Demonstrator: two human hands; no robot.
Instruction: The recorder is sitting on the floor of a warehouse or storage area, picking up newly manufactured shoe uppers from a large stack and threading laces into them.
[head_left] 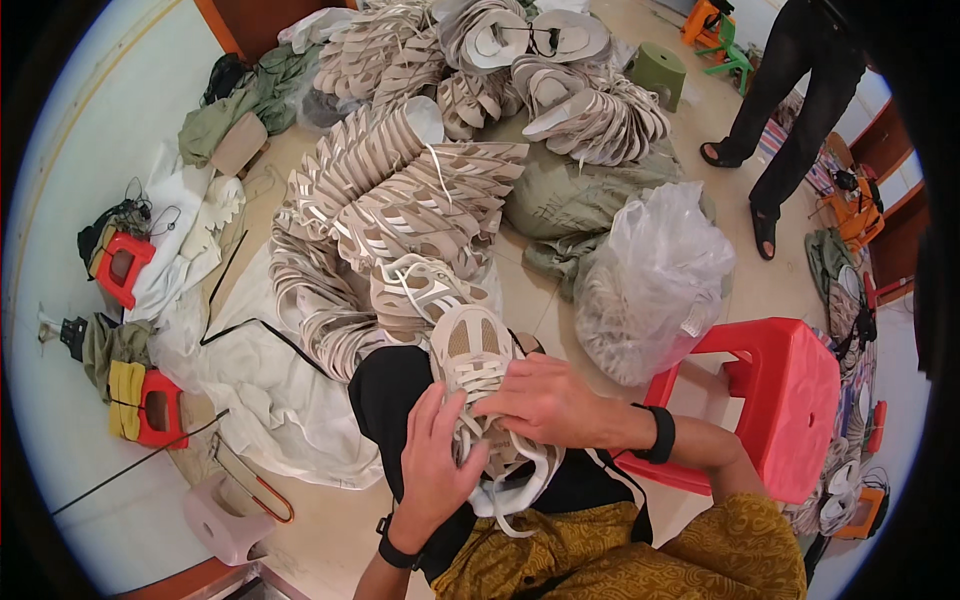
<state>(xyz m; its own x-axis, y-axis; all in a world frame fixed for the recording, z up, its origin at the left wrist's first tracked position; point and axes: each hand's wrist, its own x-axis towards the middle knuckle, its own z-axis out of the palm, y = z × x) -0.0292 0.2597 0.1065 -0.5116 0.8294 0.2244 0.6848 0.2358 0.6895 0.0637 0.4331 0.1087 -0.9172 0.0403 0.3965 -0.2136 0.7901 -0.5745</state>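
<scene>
Right-hand grip (545,402) apparently pinches a lace (478,376), left-hand grip (437,465) spread; the shoe (478,350) should handle light and soft, held by its near heel (518,496).

A shoe workshop: stacked uppers (425,215), a stuffed sack (565,190) and a filled plastic bag (655,275) lie beyond and left of the big red stool (805,410).

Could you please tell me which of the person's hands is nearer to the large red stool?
Right. The right hand is at the shoe, left of the large red stool and apart from it; the left hand, also at the shoe, is farther left.
</scene>
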